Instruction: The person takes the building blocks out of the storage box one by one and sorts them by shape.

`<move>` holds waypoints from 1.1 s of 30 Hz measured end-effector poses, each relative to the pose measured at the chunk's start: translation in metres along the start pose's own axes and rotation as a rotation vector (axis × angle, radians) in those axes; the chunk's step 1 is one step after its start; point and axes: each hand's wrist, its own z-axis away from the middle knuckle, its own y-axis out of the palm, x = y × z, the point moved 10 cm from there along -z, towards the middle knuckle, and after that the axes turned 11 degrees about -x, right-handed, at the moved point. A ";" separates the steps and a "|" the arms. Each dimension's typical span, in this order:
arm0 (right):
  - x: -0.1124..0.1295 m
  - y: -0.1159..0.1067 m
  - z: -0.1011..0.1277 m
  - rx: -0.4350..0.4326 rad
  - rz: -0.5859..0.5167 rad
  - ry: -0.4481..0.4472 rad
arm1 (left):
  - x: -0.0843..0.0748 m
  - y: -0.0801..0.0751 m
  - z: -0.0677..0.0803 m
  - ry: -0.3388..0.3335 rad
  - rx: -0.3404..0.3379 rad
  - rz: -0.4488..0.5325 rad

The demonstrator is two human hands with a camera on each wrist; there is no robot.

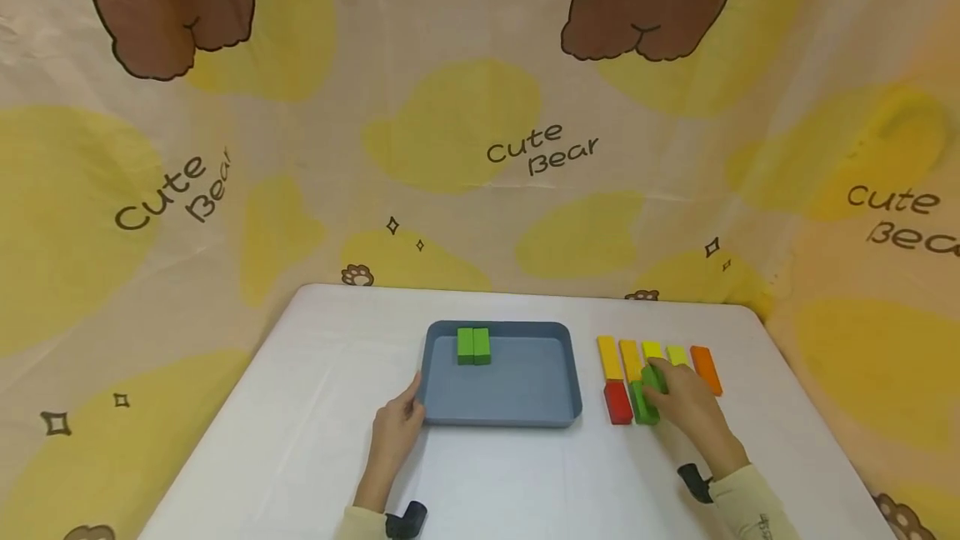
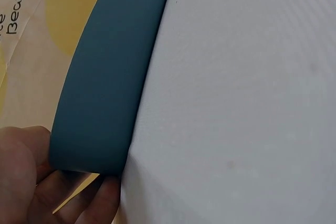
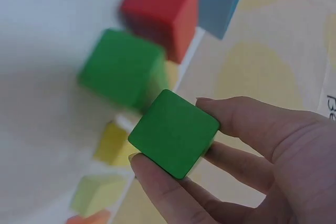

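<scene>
Right hand [image 1: 693,411] pinching a green block [image 3: 174,132] between thumb and fingers, lifted just off the white table [image 1: 315,407] near the right edge. Square end face toward the wrist camera, flat matte paint, crisp corners, an elongated bar shape in the head view. Just beside it, lying on the table, a second green bar [image 1: 642,407] and a red bar [image 1: 617,401], same smooth painted finish. Beyond those, toward the far edge, a row of long bars: yellow [image 1: 609,357], yellow again [image 1: 631,359], pale yellow-green [image 1: 677,354], orange [image 1: 706,368], laid side by side.

Left hand [image 1: 396,432] gripping the near-left corner of the blue tray [image 1: 498,407], thumb and curled fingers on the smooth, matte, rounded rim [image 2: 102,93]. Tray shallow, rectangular, soft-cornered, set mid-table. Inside, tight against the far wall, two green blocks [image 1: 473,345] touching each other.

Table covered in a smooth white sheet, faintly woven up close. Behind, a draped cloth [image 1: 480,123] printed with yellow blotches and brown bears.
</scene>
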 end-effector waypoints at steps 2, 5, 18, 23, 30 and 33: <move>-0.007 -0.002 0.004 -0.003 0.004 0.000 | -0.002 -0.001 -0.001 0.011 -0.008 0.001; -0.012 -0.006 0.006 -0.022 0.005 -0.007 | -0.004 -0.003 -0.004 0.034 -0.025 -0.004; -0.018 -0.001 0.007 -0.024 0.046 -0.009 | -0.002 -0.002 -0.006 0.022 -0.027 -0.023; -0.024 0.008 0.013 0.020 0.062 0.036 | 0.000 -0.002 -0.003 0.011 -0.020 -0.011; -0.025 0.015 0.019 -0.022 0.100 0.010 | 0.001 -0.003 -0.001 0.003 -0.026 -0.020; -0.024 0.016 0.020 -0.034 0.105 0.007 | 0.002 -0.003 0.000 -0.002 -0.025 -0.022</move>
